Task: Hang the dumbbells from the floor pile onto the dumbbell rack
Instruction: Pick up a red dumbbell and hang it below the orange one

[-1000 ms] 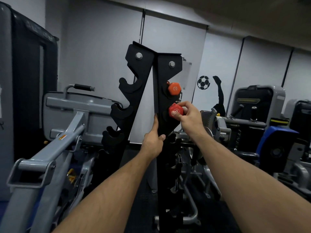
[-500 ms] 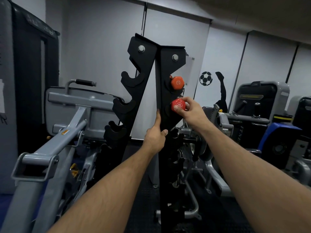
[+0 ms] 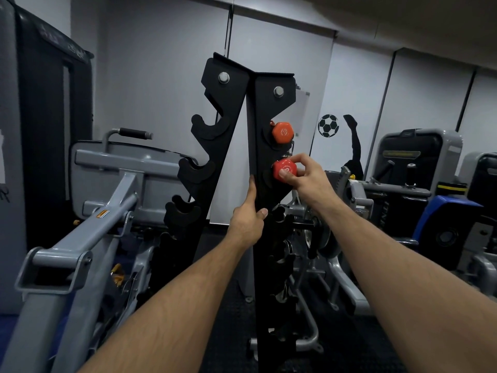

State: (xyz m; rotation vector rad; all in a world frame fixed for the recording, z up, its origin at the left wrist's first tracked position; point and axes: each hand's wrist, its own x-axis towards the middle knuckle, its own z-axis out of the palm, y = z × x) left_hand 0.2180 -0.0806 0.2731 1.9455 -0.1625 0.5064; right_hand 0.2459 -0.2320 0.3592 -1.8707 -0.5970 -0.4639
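A tall black dumbbell rack [image 3: 265, 125] with hooked cradles down its sides stands right in front of me. An orange dumbbell [image 3: 282, 132] sits in the top cradle on the right side. Just below it, my right hand [image 3: 302, 175] grips the end of a red dumbbell [image 3: 284, 169] at the second cradle. My left hand [image 3: 248, 220] holds the front edge of the rack's right plate, forefinger stretched up along it. The cradles on the left plate show nothing in them. The floor pile is out of view.
A grey weight machine [image 3: 88, 238] crowds the left side, its arm reaching toward me. Behind the rack on the right stand more grey and black machines [image 3: 414, 162] and a blue one [image 3: 449, 224]. A white wall with a football sticker [image 3: 328, 125] closes the back.
My head has shifted slightly, so the rack sits a little lower and further right in view. Both hands keep their holds; the red dumbbell stays at the second cradle.
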